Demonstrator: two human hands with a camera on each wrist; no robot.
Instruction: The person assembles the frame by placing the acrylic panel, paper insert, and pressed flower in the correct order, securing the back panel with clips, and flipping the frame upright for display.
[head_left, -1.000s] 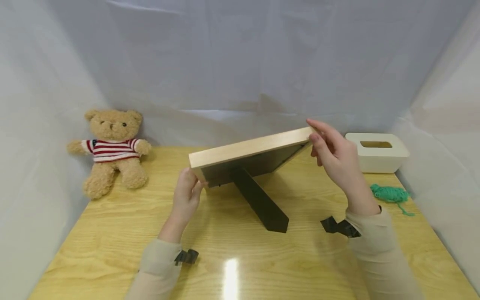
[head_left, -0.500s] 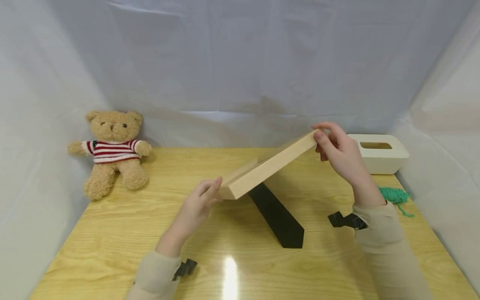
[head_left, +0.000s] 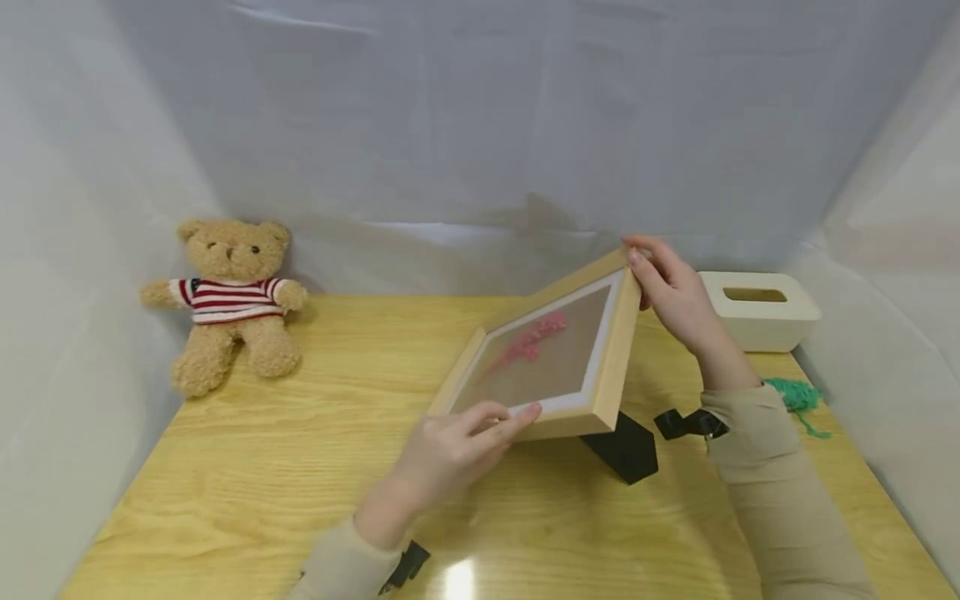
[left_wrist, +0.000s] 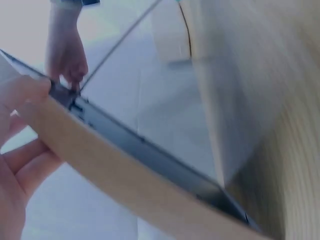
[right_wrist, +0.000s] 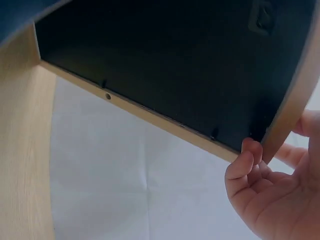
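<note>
A picture frame (head_left: 617, 367) with a light wood border and a pink flower sprig behind its pane is tilted over the table. My right hand (head_left: 675, 296) grips its upper right corner, thumb in front; in the right wrist view, fingertips (right_wrist: 252, 150) curl onto the black back (right_wrist: 165, 65). My left hand (head_left: 450, 454) pinches the near edge, fingers over the front; the left wrist view has thumb and fingers around the wooden side (left_wrist: 110, 165). The frame's black stand leg (head_left: 626, 450) sticks out below, its lower end toward the table.
A teddy bear (head_left: 236, 304) in a striped shirt sits at the table's left back. A white tissue box (head_left: 761, 312) stands at the right back, with a green yarn bundle (head_left: 795, 393) in front of it, partly behind the right sleeve. Pale sheets enclose the wooden table (head_left: 247, 483).
The picture frame has turned so that its front with the pink flower now faces the head camera. My left hand has moved right and nearer with its edge; my right hand stays at the corner.
</note>
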